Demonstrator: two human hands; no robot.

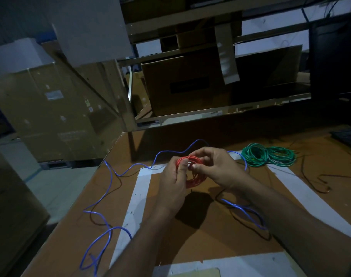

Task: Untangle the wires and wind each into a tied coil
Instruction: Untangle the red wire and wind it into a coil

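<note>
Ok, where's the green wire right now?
In the head view, the green wire lies coiled on the table at the far right, just beyond the right hand, apart from the red coil both hands hold.

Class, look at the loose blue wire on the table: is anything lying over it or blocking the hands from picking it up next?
Mainly the hands are occupied: the left hand and right hand hold the red coil. The right forearm crosses above part of the blue wire. The green coils lie clear of it.
</note>
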